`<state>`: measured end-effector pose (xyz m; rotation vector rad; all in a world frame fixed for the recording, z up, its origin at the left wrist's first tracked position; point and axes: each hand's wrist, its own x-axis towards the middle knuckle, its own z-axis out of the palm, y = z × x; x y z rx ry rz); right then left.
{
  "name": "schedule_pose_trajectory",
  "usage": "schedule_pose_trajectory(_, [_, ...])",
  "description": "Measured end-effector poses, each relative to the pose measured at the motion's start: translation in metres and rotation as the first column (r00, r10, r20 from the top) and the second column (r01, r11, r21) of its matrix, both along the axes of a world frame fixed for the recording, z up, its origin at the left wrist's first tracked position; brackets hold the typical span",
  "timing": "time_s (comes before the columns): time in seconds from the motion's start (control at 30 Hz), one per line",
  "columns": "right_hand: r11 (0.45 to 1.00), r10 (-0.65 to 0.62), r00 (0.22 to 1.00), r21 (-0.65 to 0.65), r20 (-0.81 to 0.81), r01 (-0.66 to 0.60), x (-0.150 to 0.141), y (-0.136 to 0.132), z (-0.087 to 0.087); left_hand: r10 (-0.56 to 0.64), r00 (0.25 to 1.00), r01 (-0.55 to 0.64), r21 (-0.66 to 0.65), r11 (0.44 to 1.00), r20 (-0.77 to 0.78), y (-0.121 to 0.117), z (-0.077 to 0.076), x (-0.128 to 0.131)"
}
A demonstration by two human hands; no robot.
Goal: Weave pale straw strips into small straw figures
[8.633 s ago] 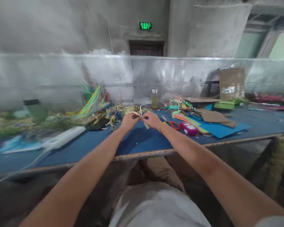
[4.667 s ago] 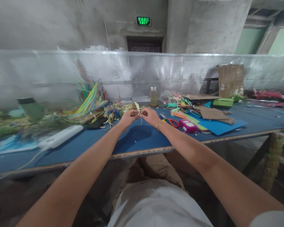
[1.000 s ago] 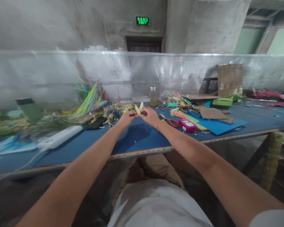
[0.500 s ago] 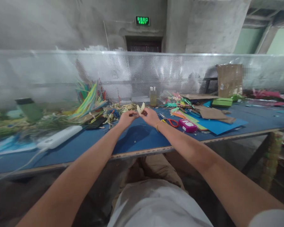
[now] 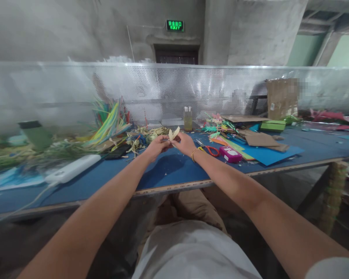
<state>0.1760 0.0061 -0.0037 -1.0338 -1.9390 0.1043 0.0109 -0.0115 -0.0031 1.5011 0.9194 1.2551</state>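
Between my two hands, over the blue tabletop (image 5: 163,170), is a pale cream strip piece (image 5: 173,134) with two leaf-like ends standing up in a V. My right hand (image 5: 185,144) is closed, its fingertips pinching this piece near its base. My left hand (image 5: 157,147) is closed too, thumb and fingertips meeting at the lower left of the piece. The fingertips of both hands nearly touch, and they hide the bottom of the piece. Scissors with red-orange handles (image 5: 213,150) lie to the right of my right wrist, beside a magenta box (image 5: 230,154).
On the left lie a white power strip (image 5: 74,168), dried plant material and a bundle of coloured strips (image 5: 112,120). A clear bottle (image 5: 187,119) stands behind my hands. Coloured paper (image 5: 272,154) and cardboard (image 5: 261,138) are on the right. A perforated metal panel (image 5: 174,85) borders the table's back.
The cream piece has tilted slightly to the right. My left hand's fingers have shifted a little and closed in nearer to my right fingertips. Everything else stays in place.
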Motion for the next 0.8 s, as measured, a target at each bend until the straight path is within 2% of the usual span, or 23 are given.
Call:
schedule_pose_trajectory(0.43, [1.0,0.023,0.998,-0.013,-0.063,-0.024,-0.0001,-0.0059,0.0035,0.042,0.995,-0.043,0.015,0.999,0.09,0.0042,0.0002,-0.0006])
schedule_pose_trajectory(0.67, [1.0,0.019,0.998,-0.022,-0.056,-0.02,-0.0001,-0.005,0.0027,0.08,0.993,-0.082,0.021,0.996,0.091,0.0011,0.0029,-0.0004])
schedule_pose_trajectory(0.8, [1.0,-0.01,1.0,-0.006,-0.015,0.01,0.0004,-0.004,0.0023,0.086,0.991,-0.085,-0.018,0.996,0.101,-0.0017,0.0046,0.001])
